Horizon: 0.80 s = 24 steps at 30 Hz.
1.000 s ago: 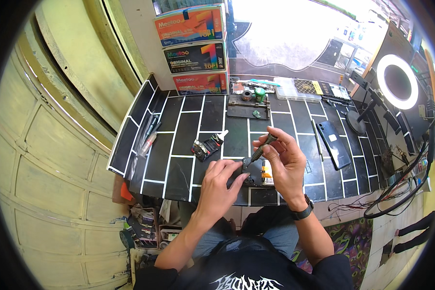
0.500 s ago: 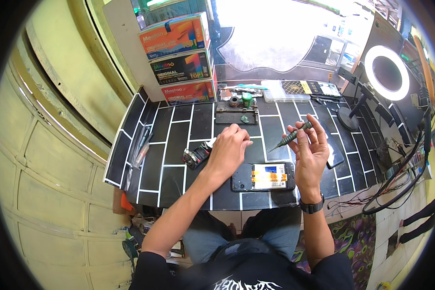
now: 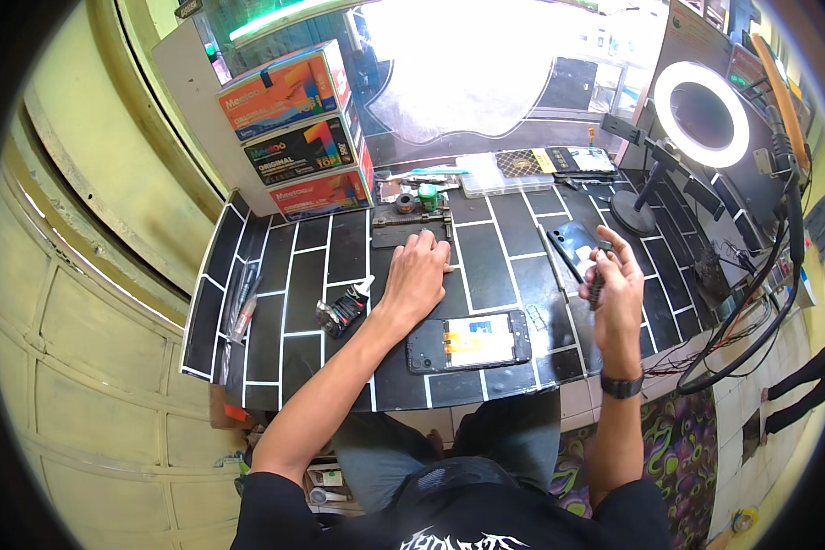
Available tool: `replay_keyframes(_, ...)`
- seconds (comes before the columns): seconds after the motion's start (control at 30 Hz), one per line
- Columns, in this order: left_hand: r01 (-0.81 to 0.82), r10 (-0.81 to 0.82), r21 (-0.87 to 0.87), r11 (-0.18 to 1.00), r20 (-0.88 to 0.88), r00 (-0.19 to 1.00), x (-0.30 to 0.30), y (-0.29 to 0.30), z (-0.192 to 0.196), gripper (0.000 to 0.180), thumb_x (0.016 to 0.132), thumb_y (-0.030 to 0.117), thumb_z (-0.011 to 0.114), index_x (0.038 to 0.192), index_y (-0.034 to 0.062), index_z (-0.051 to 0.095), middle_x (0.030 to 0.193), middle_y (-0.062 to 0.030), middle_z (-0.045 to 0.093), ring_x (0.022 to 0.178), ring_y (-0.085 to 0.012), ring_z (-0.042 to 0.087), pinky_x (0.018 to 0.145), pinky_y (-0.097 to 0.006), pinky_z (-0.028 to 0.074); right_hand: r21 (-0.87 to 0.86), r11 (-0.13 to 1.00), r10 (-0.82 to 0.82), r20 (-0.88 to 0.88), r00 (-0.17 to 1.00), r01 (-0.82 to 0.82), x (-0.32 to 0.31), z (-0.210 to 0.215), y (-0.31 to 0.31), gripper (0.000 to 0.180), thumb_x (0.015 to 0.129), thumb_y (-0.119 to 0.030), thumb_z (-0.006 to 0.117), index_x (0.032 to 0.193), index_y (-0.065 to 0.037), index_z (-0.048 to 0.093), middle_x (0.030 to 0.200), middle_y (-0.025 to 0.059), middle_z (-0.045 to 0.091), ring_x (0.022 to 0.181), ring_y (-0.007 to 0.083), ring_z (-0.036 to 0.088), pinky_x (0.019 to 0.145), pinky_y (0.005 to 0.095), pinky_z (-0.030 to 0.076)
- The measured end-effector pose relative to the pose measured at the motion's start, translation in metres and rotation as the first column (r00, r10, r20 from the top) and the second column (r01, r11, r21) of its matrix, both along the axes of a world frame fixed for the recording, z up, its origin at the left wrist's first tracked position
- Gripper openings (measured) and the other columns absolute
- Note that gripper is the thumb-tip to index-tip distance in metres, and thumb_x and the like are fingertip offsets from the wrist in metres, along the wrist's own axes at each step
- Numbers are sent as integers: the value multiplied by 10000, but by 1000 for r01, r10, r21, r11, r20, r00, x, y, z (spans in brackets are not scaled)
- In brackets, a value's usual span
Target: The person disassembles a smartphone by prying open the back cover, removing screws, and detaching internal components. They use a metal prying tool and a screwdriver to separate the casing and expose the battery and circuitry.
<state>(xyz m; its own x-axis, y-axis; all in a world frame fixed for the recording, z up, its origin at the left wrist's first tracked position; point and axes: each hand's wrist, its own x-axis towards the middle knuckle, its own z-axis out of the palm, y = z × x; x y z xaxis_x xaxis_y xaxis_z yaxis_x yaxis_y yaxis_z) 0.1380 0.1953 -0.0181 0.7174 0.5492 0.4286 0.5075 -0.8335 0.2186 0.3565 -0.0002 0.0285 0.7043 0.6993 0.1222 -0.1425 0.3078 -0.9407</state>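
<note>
Since the half-second-earlier frame, left hand (image 3: pixel 419 270) has reached further up the bench, toward 12 o'clock, and now lies flat, fingers together, palm down on the black tiled worktop (image 3: pixel 486 266), fingertips touching the near edge of the dark repair jig (image 3: pixel 411 225); it holds nothing. Right hand (image 3: pixel 614 293) has dropped slightly and is clamped on a slim dark screwdriver (image 3: pixel 598 282), tip pointing down, at about 3 o'clock from the opened phone (image 3: pixel 468 341). That phone sits back-off near the bench's front edge, at 6 o'clock from the left hand, orange and blue internals exposed. A second dark phone (image 3: pixel 573 246) lies just beyond the right hand, at its 11 o'clock. A small cluster of dark parts with red bits (image 3: pixel 341 313) sits at 9 o'clock from the opened phone. Stacked colourful boxes (image 3: pixel 298 128) stand at 11 o'clock, ring light (image 3: pixel 703 112) at 2 o'clock, clear parts tray (image 3: pixel 500 174) at 12. Handling judgement: opened phone is light, stiff, but fragile with internals bare; take it by the long side edges of the frame, keep off the flex and board. Screwdriver is light, thin, prone to rolling; pinch mid-shaft as held.
</note>
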Motion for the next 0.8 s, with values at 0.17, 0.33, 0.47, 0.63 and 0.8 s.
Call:
replay_keyframes(0.17, -30, 33, 61, 998, -52, 998, 2, -1, 1, 90, 871, 104, 752, 880, 45, 684, 1020, -130, 605, 1030, -334, 605, 848, -465, 481, -404, 702, 102, 872, 479, 587, 41, -7, -8, 652, 884, -241, 816, 1417, 17, 545, 1203, 189, 691, 1089, 314, 690, 869, 421, 559)
replay_keyframes(0.33, -23, 26, -51, 998, 75, 997, -7, -2, 6, 94, 872, 137, 770, 889, 71, 705, 1016, -108, 599, 1017, -315, 596, 838, -457, 469, -523, 537, 332, 852, 404, 662, 44, -9, -11, 721, 764, -351, 906, 1343, -39, 608, 1104, 201, 742, 1037, 412, 714, 849, 500, 561)
replay_keyframes(0.47, -64, 64, -21, 998, 14, 998, -7, -4, 8, 91, 880, 144, 767, 895, 78, 706, 1039, -101, 595, 1042, -309, 585, 852, -454, 459, -502, 513, 308, 865, 397, 697, 38, 4, -13, 688, 738, -369, 919, 1278, -55, 629, 1164, 204, 714, 1091, 387, 684, 872, 493, 552)
replay_keyframes(0.63, -44, 62, 135, 990, -138, 988, 7, -6, 9, 179, 794, 86, 778, 922, -7, 695, 1074, -180, 584, 1066, -333, 571, 873, -454, 459, -362, 598, 187, 931, 315, 715, 64, -7, -22, 440, 828, -269, 852, 1169, -44, 686, 1097, 185, 731, 1060, 372, 689, 844, 470, 544)
replay_keyframes(0.8, -44, 55, 77, 996, -145, 988, 3, 0, 2, 216, 796, 84, 774, 959, -31, 692, 1085, -186, 586, 1076, -344, 571, 887, -457, 465, -486, 619, 154, 846, 511, 617, 45, 28, -22, 272, 867, -211, 810, 1086, -73, 727, 937, 166, 748, 879, 360, 727, 753, 445, 527)
